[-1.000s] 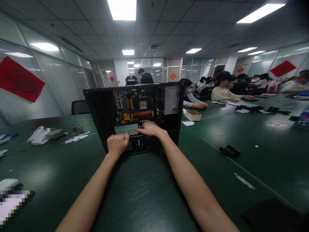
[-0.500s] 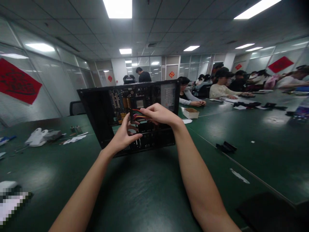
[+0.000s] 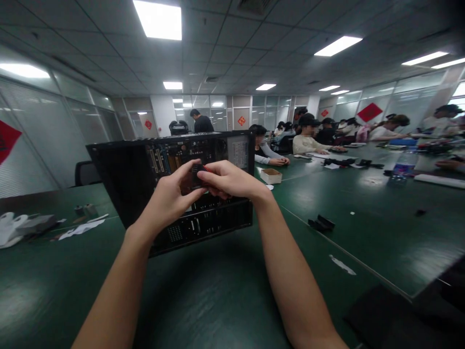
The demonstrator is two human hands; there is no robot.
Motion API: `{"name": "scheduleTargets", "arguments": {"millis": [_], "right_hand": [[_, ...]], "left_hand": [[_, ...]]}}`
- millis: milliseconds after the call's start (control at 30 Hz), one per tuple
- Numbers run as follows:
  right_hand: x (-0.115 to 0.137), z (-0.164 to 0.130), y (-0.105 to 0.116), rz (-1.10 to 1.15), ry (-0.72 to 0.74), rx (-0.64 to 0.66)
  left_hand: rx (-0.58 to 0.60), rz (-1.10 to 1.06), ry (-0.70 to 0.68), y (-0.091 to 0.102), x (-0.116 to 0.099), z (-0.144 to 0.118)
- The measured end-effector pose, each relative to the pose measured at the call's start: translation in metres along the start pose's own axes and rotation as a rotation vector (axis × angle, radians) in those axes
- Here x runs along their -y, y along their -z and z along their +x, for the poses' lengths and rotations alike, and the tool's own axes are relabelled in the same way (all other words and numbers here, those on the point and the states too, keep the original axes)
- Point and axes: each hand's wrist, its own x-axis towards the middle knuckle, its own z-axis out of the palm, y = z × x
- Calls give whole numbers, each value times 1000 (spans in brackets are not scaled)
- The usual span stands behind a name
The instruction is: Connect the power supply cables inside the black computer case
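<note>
- A small dark connector (image 3: 196,175) with coloured wires sits at centre frame, lifted up in front of the open computer case (image 3: 119,179) since a second ago.
- Left hand (image 3: 169,196) and right hand (image 3: 228,179) both pinch it, fingertips pressed together.
- Case stands on the green table (image 3: 363,228); black clips (image 3: 321,223) lie at 3 o'clock.

The open computer case (image 3: 145,194) stands on the surface (image 3: 218,291) at frame centre. Both hands meet in front of its upper half: left hand (image 3: 170,196) left, right hand (image 3: 228,180) right. Papers (image 3: 82,227) lie far left; a small box (image 3: 271,175) sits right of the case.
</note>
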Motion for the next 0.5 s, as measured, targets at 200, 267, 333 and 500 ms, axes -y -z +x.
{"name": "scheduleTargets", "arguments": {"millis": [200,267,333,500], "right_hand": [[-2,12,-9,15,-63,36],[-2,15,-13,31,-81,50],[-3,17,-16,43,-107,56],[-10,17,-20,50,-183,73]], "left_hand": [[-17,322,-44,16,6,-9],[-12,370,-63,21,8,-10],[2,402,-80,23,11,-10],[46,464,-97,20,18,-9]]}}
